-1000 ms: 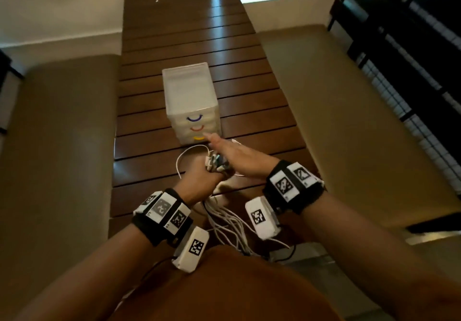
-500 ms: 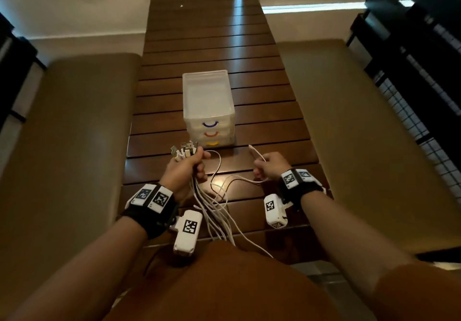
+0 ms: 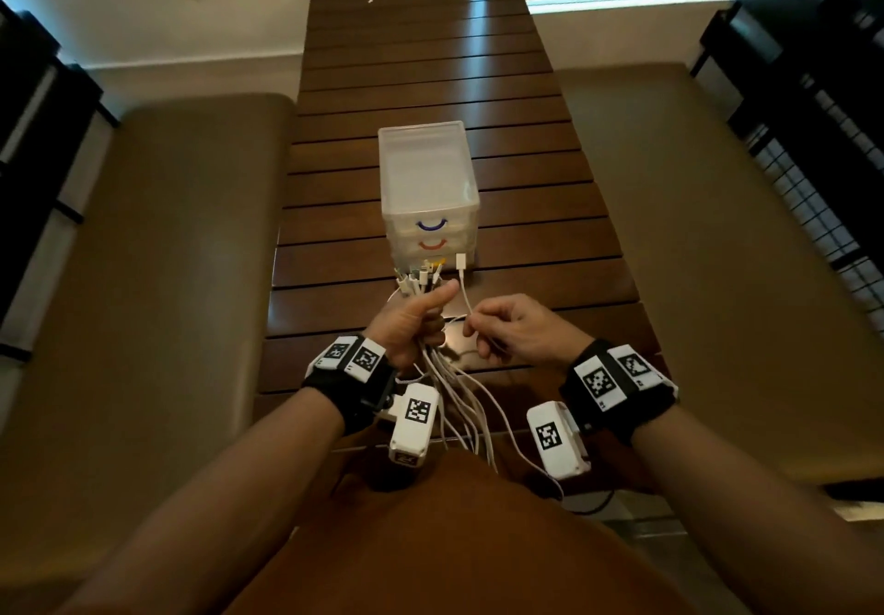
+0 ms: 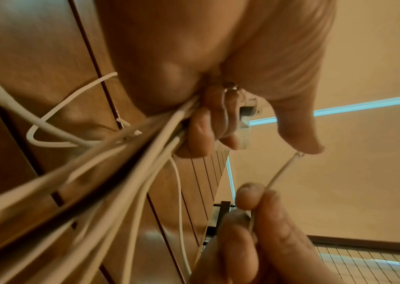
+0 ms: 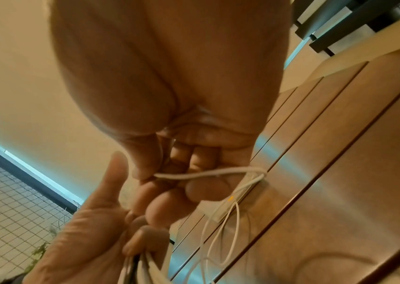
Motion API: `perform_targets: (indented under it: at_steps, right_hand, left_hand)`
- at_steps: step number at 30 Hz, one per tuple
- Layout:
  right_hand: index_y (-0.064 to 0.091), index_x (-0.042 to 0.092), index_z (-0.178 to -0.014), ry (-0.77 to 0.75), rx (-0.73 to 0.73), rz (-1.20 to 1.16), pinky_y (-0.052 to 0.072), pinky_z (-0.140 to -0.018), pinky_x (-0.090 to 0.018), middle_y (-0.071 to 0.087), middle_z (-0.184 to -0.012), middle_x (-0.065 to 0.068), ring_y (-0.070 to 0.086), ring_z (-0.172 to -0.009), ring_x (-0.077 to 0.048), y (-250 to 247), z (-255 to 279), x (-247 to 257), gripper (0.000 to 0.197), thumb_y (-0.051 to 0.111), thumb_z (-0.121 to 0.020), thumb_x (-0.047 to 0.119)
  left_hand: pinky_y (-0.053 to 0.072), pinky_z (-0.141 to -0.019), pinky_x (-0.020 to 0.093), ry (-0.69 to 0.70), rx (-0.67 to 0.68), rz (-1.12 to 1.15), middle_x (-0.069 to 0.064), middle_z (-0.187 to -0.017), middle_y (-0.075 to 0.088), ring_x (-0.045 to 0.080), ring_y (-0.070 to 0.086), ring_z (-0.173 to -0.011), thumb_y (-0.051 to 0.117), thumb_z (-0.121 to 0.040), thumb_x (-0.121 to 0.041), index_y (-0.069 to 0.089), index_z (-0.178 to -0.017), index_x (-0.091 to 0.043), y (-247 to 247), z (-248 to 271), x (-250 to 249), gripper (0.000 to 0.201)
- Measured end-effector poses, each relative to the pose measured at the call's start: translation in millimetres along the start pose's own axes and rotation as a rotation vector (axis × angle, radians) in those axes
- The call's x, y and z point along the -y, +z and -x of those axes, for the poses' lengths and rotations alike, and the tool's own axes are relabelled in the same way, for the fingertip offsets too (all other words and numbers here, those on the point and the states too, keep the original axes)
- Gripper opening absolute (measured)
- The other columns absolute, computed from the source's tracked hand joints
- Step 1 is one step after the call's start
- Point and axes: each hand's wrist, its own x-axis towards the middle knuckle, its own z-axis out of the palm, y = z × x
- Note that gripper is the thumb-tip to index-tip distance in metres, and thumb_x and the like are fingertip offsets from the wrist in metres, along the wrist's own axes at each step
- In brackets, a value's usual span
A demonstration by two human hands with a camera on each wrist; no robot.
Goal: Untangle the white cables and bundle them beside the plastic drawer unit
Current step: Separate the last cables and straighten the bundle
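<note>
Just in front of the plastic drawer unit (image 3: 429, 193), at the near end of the slatted wooden counter (image 3: 526, 212), both hands work above the surface. The left hand (image 3: 406, 322) is closed in a fist around most of the white cables (image 3: 454, 399), its thumb laid along the top. Their connector ends (image 3: 420, 279) stick up together out of the fist, while the long tails hang down toward the person's lap. Holding them by the plug ends likely keeps the sorted cables lined up, so the loose lengths can fall straight and free themselves by their own weight.

The right hand (image 3: 516, 332) pinches a single cable (image 3: 465, 299) between thumb and fingertips, just right of the fist. That cable's white plug (image 3: 461, 262) stands upright beside the gathered ends, level with the lowest drawer. It seems to be offered up so the left hand can take it in with the rest. The left wrist view shows this strand running taut from the right fingertips (image 4: 249, 198) up to the left thumb.

A loop of cable lies on the counter under the hands, so I judge the untangling unfinished. The bundle is not yet set down beside the drawer unit.
</note>
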Motion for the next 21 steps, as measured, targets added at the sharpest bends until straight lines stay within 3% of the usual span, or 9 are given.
perform_targets:
  at_steps: [2,5,7,10,13,16,18,20,21]
  right_hand:
    - [0.064,0.014,-0.087,0.020,0.008,-0.022,0.049,-0.060,-0.029,0.062,-0.066,-0.002,0.058,-0.057,-0.015,6,1,1,0.023,0.047,-0.100,0.021]
    - [0.064,0.013,-0.089,0.025,0.031,0.030,0.047,-0.058,-0.032,0.061,-0.066,-0.002,0.058,-0.054,-0.016,13,2,1,0.021,0.047,-0.100,0.020]
    - [0.063,0.012,-0.092,0.041,0.037,0.037,0.044,-0.058,-0.033,0.061,-0.066,-0.001,0.057,-0.055,-0.016,18,4,1,0.021,0.046,-0.101,0.020]
    - [0.065,0.007,-0.097,0.049,0.023,0.080,0.044,-0.058,-0.030,0.061,-0.070,-0.005,0.055,-0.058,-0.015,14,11,0,0.026,0.047,-0.101,0.024]
    - [0.069,0.009,-0.094,0.081,0.022,0.293,0.048,-0.064,-0.034,0.066,-0.080,-0.016,0.057,-0.066,-0.020,-1,25,-12,0.035,0.055,-0.095,0.041]
    - [0.072,0.014,-0.081,0.249,-0.075,0.430,0.044,-0.059,-0.034,0.061,-0.064,-0.005,0.052,-0.057,-0.017,-22,52,-39,0.039,0.055,-0.093,0.047]
    - [0.071,0.010,-0.075,0.310,-0.189,0.457,0.039,-0.059,-0.030,0.055,-0.060,0.000,0.049,-0.055,-0.012,-36,72,-59,0.044,0.054,-0.094,0.046]
    - [0.068,0.009,-0.070,0.369,-0.322,0.430,0.041,-0.062,-0.031,0.057,-0.061,0.000,0.051,-0.057,-0.013,-46,92,-78,0.046,0.054,-0.094,0.046]
    - [0.066,0.010,-0.068,0.413,-0.387,0.421,0.040,-0.060,-0.030,0.056,-0.059,0.001,0.050,-0.056,-0.012,-51,102,-87,0.046,0.054,-0.094,0.047]
  left_hand:
    - [0.026,-0.042,0.018,0.019,0.029,-0.039,-0.010,-0.053,0.041,0.004,0.032,-0.043,0.074,-0.076,-0.021,0.059,-0.087,-0.018,1,2,1,0.019]
    - [0.037,-0.043,0.019,0.030,0.008,-0.068,-0.004,-0.063,0.051,0.008,0.043,-0.047,0.077,-0.073,-0.017,0.060,-0.095,-0.013,8,4,4,0.028]
    - [0.042,-0.040,0.021,0.024,-0.004,-0.100,0.001,-0.066,0.053,0.013,0.048,-0.049,0.076,-0.074,-0.023,0.059,-0.085,-0.014,15,5,6,0.022]
    - [0.030,-0.037,0.021,0.018,-0.020,-0.088,0.000,-0.058,0.041,0.013,0.037,-0.043,0.068,-0.083,-0.037,0.050,-0.065,-0.019,27,5,6,0.031]
    - [0.032,-0.045,0.023,0.088,0.057,-0.051,-0.002,-0.052,0.030,0.012,0.031,-0.045,0.064,-0.082,-0.048,0.044,-0.057,-0.020,38,6,-3,0.042]
    - [0.055,-0.068,0.037,0.071,0.204,0.008,0.000,-0.062,0.046,0.014,0.054,-0.060,0.060,-0.079,-0.052,0.053,-0.063,-0.017,56,9,-18,0.039]
    - [0.056,-0.077,0.045,0.000,0.304,-0.006,0.002,-0.063,0.048,0.016,0.058,-0.062,0.051,-0.083,-0.051,0.053,-0.059,-0.015,72,10,-26,0.043]
    - [0.051,-0.054,0.030,-0.068,0.344,-0.105,-0.002,-0.054,0.036,0.012,0.042,-0.045,0.045,-0.087,-0.054,0.040,-0.053,-0.019,93,12,-28,0.049]
    - [0.038,-0.042,0.022,-0.103,0.349,-0.159,-0.004,-0.051,0.030,0.009,0.031,-0.041,0.044,-0.088,-0.056,0.034,-0.052,-0.021,104,12,-28,0.051]
